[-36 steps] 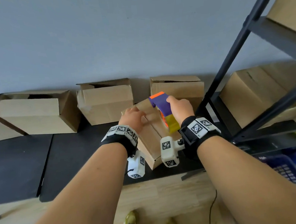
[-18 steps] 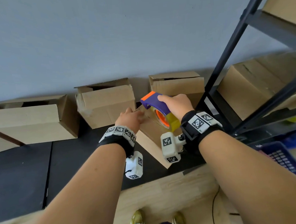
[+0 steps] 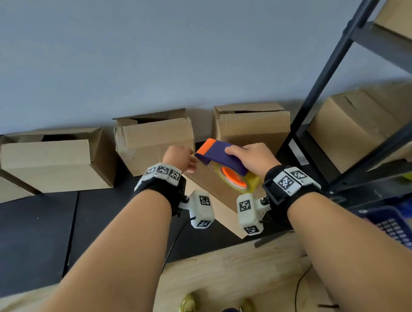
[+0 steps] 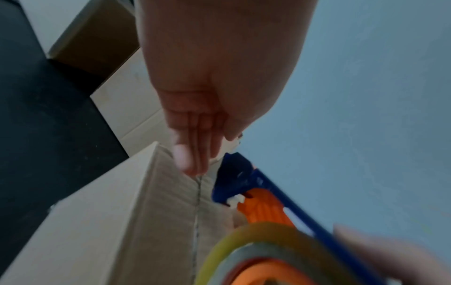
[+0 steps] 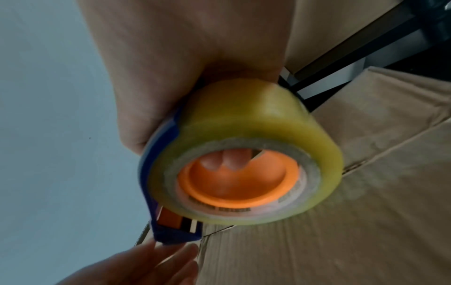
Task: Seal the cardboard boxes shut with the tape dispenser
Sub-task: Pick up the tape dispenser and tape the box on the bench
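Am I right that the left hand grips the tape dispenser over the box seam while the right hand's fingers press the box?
No, the hands are swapped. The right hand grips the tape dispenser, and the left hand lays straight fingers on the box by its seam. The head view shows it.

Bare forearms are seen, each circled at the wrist by a black strap (image 3: 289, 192) carrying white blocks printed with black square-patterned markers (image 3: 163, 172). A white camera housing (image 3: 247, 213) with the same markers is mounted under each wrist. Yellow-green laced shoes (image 3: 188, 309) are worn.
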Demonstrator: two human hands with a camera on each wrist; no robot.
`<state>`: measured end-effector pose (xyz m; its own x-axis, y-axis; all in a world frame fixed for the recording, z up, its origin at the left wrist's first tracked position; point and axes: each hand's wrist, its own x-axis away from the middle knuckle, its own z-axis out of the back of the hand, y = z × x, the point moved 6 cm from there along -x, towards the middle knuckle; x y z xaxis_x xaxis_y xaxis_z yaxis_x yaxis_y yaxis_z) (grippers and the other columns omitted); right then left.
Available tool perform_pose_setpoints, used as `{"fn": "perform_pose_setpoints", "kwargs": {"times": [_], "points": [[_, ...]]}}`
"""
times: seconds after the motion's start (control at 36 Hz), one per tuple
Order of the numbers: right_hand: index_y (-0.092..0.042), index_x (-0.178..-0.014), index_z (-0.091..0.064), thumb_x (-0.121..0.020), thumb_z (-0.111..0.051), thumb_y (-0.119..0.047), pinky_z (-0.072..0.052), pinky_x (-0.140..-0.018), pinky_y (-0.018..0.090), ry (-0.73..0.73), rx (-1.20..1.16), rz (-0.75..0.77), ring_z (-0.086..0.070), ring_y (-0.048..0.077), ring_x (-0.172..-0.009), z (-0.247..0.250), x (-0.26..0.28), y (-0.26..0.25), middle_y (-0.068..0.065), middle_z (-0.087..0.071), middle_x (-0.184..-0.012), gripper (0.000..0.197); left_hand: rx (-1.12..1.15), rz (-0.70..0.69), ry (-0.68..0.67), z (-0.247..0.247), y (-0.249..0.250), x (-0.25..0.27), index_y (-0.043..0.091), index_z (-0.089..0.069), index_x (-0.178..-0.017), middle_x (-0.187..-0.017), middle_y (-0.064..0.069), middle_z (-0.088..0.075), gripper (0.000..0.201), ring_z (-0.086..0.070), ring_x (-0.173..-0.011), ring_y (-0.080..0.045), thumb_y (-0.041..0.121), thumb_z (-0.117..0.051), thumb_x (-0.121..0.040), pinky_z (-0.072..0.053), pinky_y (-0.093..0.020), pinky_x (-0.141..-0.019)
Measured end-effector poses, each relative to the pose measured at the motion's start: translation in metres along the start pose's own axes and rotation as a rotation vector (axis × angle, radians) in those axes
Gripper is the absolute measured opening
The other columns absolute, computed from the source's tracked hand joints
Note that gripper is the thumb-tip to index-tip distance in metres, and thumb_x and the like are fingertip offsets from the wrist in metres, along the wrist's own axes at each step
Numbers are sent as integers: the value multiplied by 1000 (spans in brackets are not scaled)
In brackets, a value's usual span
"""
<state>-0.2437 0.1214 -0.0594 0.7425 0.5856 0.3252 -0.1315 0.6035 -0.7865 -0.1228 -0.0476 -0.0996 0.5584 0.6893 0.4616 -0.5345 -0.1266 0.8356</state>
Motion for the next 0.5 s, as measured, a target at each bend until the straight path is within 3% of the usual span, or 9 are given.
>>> {"fn": "perform_pose_setpoints", "kwargs": {"times": [0.06, 0.14, 0.19, 0.25, 0.36, 0.42, 0.5], "points": [[0, -89, -75, -88, -68, -44, -41, -66, 31, -23, -5, 11, -58, 21, -72, 1, 1, 1, 9, -69, -79, 44, 134, 136, -81, -7, -2, 6, -5, -56, -100, -92, -26, -66, 41, -62, -67, -29, 28, -32, -104, -53, -31, -59], [1, -93, -75, -89, -68, -44, -41, -67, 30, -55, 10, 26, -58, 20, -72, 3, 2, 2, 10, -69, -82, 45, 243, 218, -145, -12, -3, 10, -3, -54, -91, -84, -23, -65, 52, -64, -74, -31, 40, -28, -104, -54, -37, -68], [1, -94, -75, -88, -68, -44, -41, -68, 30, -60, 5, 31, -59, 20, -73, 4, 2, 2, 17, -73, -89, 46, 260, 216, -158, -11, -3, 9, -2, -55, -91, -84, -21, -65, 44, -63, -75, -31, 33, -32, -105, -54, -37, -68], [1, -94, -75, -88, -68, -44, -42, -69, 30, -62, 2, 35, -60, 21, -74, 4, 2, 3, 19, -74, -95, 46, 259, 203, -174, -12, -1, 9, 0, -56, -95, -83, -18, -65, 31, -64, -75, -28, 24, -37, -103, -55, -34, -59], [1, -97, -75, -89, -68, -44, -41, -68, 30, -81, -5, 42, -60, 20, -75, 3, 2, 3, 18, -73, -92, 46, 249, 167, -206, -13, 2, 7, -4, -61, -111, -84, -16, -67, 28, -66, -71, -24, 18, -48, -100, -54, -25, -49], [1, -98, -75, -90, -68, -43, -42, -69, 30, -91, -5, 45, -60, 20, -75, 3, 2, 3, 17, -74, -93, 45, 267, 170, -192, -12, 3, 7, -7, -59, -116, -85, -18, -66, 29, -66, -71, -25, 14, -47, -100, -53, -25, -47], [-2, -98, -75, -90, -68, -44, -42, -69, 29, -100, -6, 46, -61, 20, -75, 4, 0, 3, 16, -74, -94, 44, 322, 227, -171, -9, -1, 6, -5, -56, -111, -86, -21, -65, 29, -66, -70, -27, 16, -39, -102, -53, -26, -44]]}}
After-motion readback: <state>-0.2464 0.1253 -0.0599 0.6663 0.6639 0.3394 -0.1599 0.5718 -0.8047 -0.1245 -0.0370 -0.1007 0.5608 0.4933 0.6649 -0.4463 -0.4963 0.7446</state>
